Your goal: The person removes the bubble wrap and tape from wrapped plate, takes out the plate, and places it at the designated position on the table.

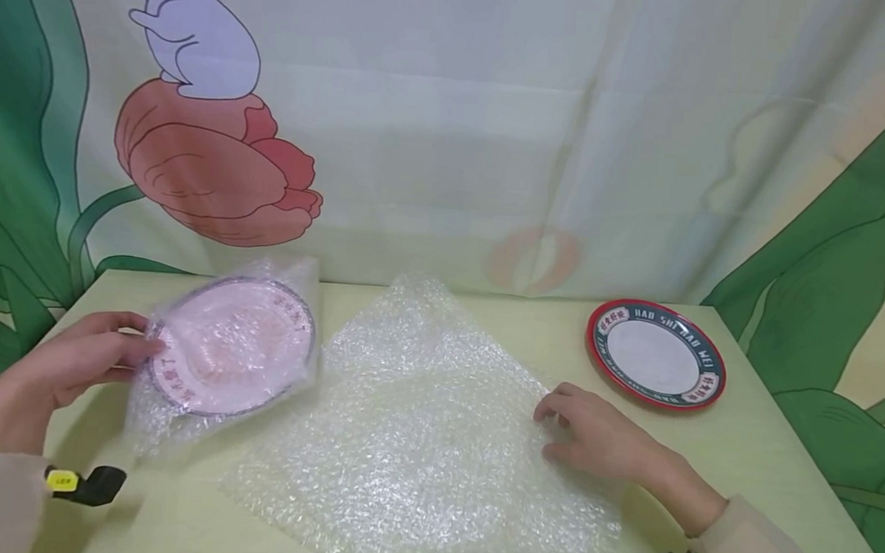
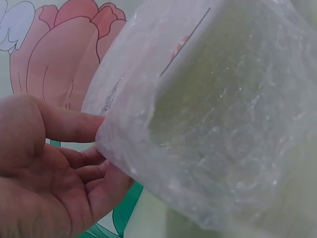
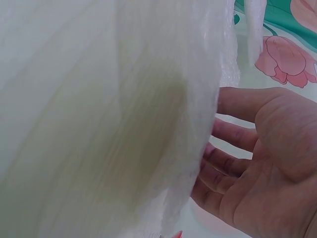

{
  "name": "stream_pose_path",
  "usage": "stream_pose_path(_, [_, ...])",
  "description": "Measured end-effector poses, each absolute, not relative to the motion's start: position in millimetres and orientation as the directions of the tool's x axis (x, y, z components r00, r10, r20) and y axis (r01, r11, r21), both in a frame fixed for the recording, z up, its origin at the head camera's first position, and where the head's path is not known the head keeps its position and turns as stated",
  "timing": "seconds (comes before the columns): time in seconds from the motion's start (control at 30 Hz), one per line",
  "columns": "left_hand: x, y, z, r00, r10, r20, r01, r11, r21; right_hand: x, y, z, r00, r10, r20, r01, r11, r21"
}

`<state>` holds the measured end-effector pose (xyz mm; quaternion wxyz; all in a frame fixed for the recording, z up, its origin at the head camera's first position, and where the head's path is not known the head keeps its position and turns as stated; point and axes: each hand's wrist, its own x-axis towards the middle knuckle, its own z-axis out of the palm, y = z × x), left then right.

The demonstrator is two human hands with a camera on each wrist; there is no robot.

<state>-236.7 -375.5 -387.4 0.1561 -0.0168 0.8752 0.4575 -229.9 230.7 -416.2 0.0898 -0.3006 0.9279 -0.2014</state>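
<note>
At the left, my left hand pinches the edge of a plate wrapped in bubble wrap, thumb in front and fingers behind. The plate is pinkish white with a dark rim line and red lettering, and it is tilted up. In the left wrist view, the clear wrapping hangs loose below the plate. A large sheet of bubble wrap lies spread across the middle of the table. My right hand is at that sheet's right edge, fingers relaxed and thumb apart, fingertips right at the plastic.
A plate with a red edge, dark lettered band and white centre lies at the back right of the pale table. Behind the table hangs a printed curtain with flowers and leaves.
</note>
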Motion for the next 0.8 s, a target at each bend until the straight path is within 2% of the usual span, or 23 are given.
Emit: stream_pose_path(0.8, [-232, -324, -384, -0.945, 0.175, -0.275, -0.117, 0.604, 0.788, -229, 229, -416, -0.804, -0.593, -0.035, -0.531, 0.744, -0.406])
